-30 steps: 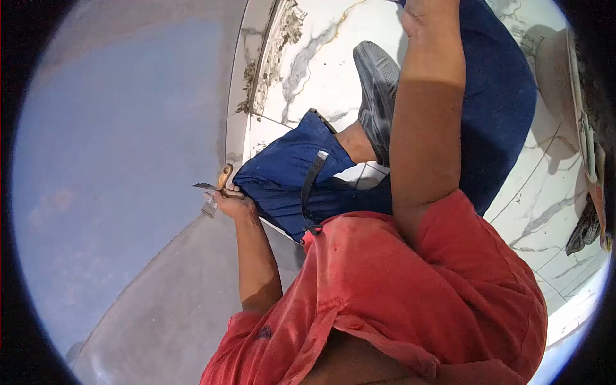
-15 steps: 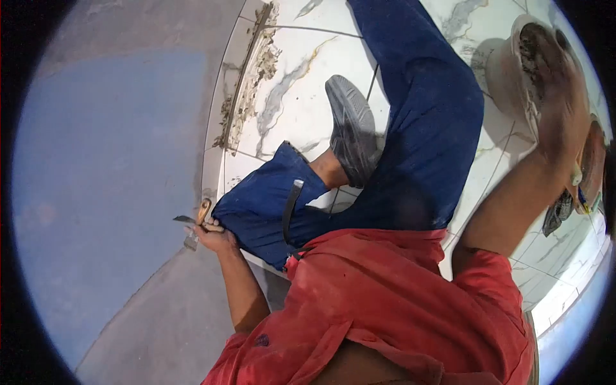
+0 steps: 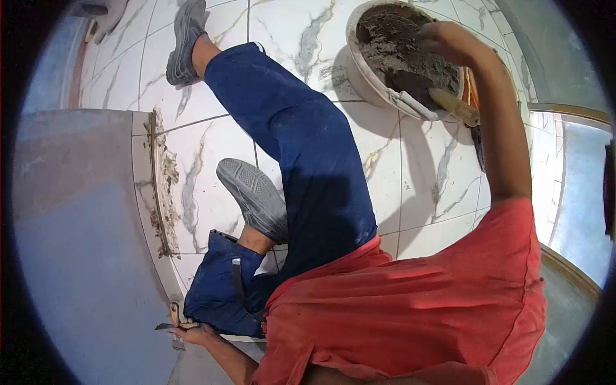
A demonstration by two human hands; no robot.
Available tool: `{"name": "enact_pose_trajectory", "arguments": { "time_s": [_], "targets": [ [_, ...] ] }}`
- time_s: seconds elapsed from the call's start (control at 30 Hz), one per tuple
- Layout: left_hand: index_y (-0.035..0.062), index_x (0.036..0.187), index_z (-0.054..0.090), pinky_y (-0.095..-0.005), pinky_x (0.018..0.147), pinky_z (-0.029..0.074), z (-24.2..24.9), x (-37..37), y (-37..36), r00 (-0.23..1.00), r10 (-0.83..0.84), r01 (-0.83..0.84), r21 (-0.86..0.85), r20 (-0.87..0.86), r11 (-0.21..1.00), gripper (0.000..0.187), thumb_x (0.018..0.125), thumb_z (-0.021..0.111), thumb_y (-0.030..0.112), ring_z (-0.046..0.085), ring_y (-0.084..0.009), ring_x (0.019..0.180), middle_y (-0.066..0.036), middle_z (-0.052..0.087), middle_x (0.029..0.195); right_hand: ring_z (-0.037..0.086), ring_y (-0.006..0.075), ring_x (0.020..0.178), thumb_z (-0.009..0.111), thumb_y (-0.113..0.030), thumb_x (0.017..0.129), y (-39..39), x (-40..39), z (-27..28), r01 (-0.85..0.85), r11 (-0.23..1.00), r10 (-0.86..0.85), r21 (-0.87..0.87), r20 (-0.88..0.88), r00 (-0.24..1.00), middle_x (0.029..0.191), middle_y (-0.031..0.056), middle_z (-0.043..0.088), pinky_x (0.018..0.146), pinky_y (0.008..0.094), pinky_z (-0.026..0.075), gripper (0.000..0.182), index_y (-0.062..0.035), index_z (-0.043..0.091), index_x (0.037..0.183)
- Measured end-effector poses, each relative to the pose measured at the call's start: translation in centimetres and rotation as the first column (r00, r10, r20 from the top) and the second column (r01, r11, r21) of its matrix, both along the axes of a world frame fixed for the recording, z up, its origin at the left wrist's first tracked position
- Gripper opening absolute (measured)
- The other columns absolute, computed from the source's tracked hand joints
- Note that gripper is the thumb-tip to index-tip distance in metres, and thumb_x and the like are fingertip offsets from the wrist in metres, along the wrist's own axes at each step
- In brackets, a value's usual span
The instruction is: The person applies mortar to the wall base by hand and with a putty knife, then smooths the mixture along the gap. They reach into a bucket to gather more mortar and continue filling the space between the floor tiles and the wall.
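Note:
My left hand [image 3: 190, 333], at the lower left, is closed around a small trowel with a wooden handle [image 3: 174, 312]. Its dark blade juts out left of my fingers, close to the wall's foot; the grip is partly hidden. At the upper right my right hand [image 3: 451, 42] reaches over the rim of a white bucket [image 3: 363, 78] of wet grey mortar [image 3: 389, 40]. Its fingers are slightly bent and apart, at the mortar, and their tips are hard to make out. Another trowel with a wooden handle [image 3: 454, 106] lies in the bucket, its blade in the mortar.
White marbled tiles [image 3: 282, 32] cover the floor. A tile strip along the wall has mortar crumbs [image 3: 168, 173] beside it. My bent legs in blue trousers [image 3: 321, 160] lie between my hands. A door frame [image 3: 571, 114] stands at right.
The view has swung right, bringing more of the bucket and its trowel into sight. My right hand has shifted from the bucket's rim area to over the mortar. My left hand still holds its trowel.

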State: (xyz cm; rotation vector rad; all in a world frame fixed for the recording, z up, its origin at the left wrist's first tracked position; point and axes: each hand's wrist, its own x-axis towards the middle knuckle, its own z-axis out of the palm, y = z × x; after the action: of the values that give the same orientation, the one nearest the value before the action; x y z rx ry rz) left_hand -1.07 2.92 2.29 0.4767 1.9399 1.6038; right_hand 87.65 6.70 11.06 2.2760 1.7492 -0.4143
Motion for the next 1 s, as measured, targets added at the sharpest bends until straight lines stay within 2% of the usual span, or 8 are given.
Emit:
{"name": "enact_pose_trajectory", "arguments": {
  "time_s": [0.13, 0.23, 0.3, 0.4, 0.47, 0.53, 0.63, 1.0],
  "targets": [
    [0.0046, 0.104, 0.06, -0.0299, 0.062, 0.042, -0.3, -0.9, -0.4, 0.999, -0.028, 0.029, 0.024, -0.04, 0.999, 0.039, 0.103, 0.038, 0.037, 0.05, -0.0156, 0.068, -0.003, 0.054, 0.079, 0.065, 0.0308, 0.076, 0.062, -0.019, 0.081, 5.0, 0.0, -6.8, 0.267, 0.841, -0.306, -0.47, -0.006, 0.952, 0.087, 0.0176, 0.069, 0.071, 0.0412, 0.053, 0.026, -0.0051, 0.07, 0.102],
    [0.0028, 0.107, 0.059, -0.0298, 0.065, 0.043, 0.5, -0.3, -0.4, 0.996, -0.029, 0.027, -0.027, -0.083, 0.999, 0.04, 0.102, 0.038, 0.037, 0.051, -0.0158, 0.07, -0.004, 0.055, 0.083, 0.063, 0.0275, 0.067, 0.062, -0.02, 0.082, 6.1, 0.0, -10.4, 0.27, 0.776, -0.276, -0.57, 0.078, 0.958, 0.079, 0.0139, 0.068, 0.064, 0.0421, 0.052, 0.022, -0.0056, 0.07, 0.097],
    [0.002, 0.109, 0.059, -0.0298, 0.066, 0.044, 0.8, 1.9, 0.2, 0.998, 0.04, -0.04, 0.006, -0.042, 0.999, 0.039, 0.102, 0.04, 0.035, 0.053, -0.0161, 0.073, -0.004, 0.056, 0.085, 0.063, 0.0238, 0.067, 0.063, -0.024, 0.084, 7.4, 2.3, -13.4, 0.089, 0.78, -0.04, -0.619, 0.092, 0.995, 0.077, 0.0116, 0.068, 0.062, 0.0422, 0.052, 0.023, -0.005, 0.071, 0.095],
    [0.0014, 0.11, 0.059, -0.0295, 0.07, 0.046, 1.4, 3.3, 0.4, 0.996, 0.086, -0.086, 0.014, 0.01, 0.996, 0.038, 0.101, 0.042, 0.033, 0.055, -0.0165, 0.078, -0.005, 0.058, 0.089, 0.066, 0.0315, 0.073, 0.064, -0.023, 0.081, 7.7, 1.0, -13.0, 0.207, 0.814, -0.181, -0.543, 0.102, 0.978, 0.087, 0.0165, 0.071, 0.07, 0.0445, 0.053, 0.025, -0.006, 0.072, 0.097],
    [0.0015, 0.11, 0.06, -0.0293, 0.072, 0.047, 0.2, 2.2, 0.3, 0.997, 0.073, -0.073, 0.021, 0.002, 0.997, 0.037, 0.1, 0.043, 0.033, 0.056, -0.0168, 0.081, -0.005, 0.059, 0.091, 0.067, 0.0362, 0.082, 0.067, -0.023, 0.078, 5.6, 1.1, -15.5, 0.19, 0.952, -0.181, -0.24, 0.059, 0.982, 0.094, 0.0183, 0.071, 0.077, 0.0469, 0.053, 0.027, -0.0071, 0.073, 0.099],
    [0.0018, 0.109, 0.06, -0.0292, 0.072, 0.047, -1.4, -1.5, -0.7, 0.996, 0.061, -0.059, 0.026, -0.072, 0.998, 0.036, 0.099, 0.044, 0.033, 0.056, -0.017, 0.081, -0.005, 0.059, 0.092, 0.066, 0.0347, 0.094, 0.076, -0.024, 0.07, 5.0, 3.5, -20.4, 0.17, 0.933, -0.128, -0.318, 0.148, 0.981, 0.101, 0.0184, 0.07, 0.086, 0.0418, 0.051, 0.032, -0.0084, 0.075, 0.098],
    [0.0022, 0.104, 0.061, -0.0293, 0.068, 0.046, 1.2, 4.1, 0.2, 0.991, 0.118, -0.125, 0.126, 0.067, 0.984, 0.034, 0.098, 0.047, 0.032, 0.054, -0.0162, 0.077, -0.005, 0.057, 0.088, 0.067, 0.0312, 0.097, 0.087, -0.022, 0.052, 6.4, -2.6, -16.1, 0.164, 0.881, -0.068, -0.444, 0.224, 0.972, 0.102, 0.0195, 0.07, 0.09, 0.0366, 0.051, 0.046, -0.0063, 0.075, 0.093],
    [0.0021, 0.105, 0.055, -0.0245, 0.054, 0.042, -0.8, 1.5, -0.3, 0.982, 0.185, -0.187, 0.18, 0.031, 0.966, 0.028, 0.103, 0.043, 0.027, 0.052, -0.014, 0.064, -0.004, 0.052, 0.077, 0.067, 0.0309, 0.096, 0.084, -0.021, 0.058, 5.8, -0.3, -19.3, 0.144, 0.881, -0.06, -0.451, 0.195, 0.979, 0.102, 0.0196, 0.07, 0.088, 0.0375, 0.051, 0.04, -0.0057, 0.075, 0.095]
  ]
}}
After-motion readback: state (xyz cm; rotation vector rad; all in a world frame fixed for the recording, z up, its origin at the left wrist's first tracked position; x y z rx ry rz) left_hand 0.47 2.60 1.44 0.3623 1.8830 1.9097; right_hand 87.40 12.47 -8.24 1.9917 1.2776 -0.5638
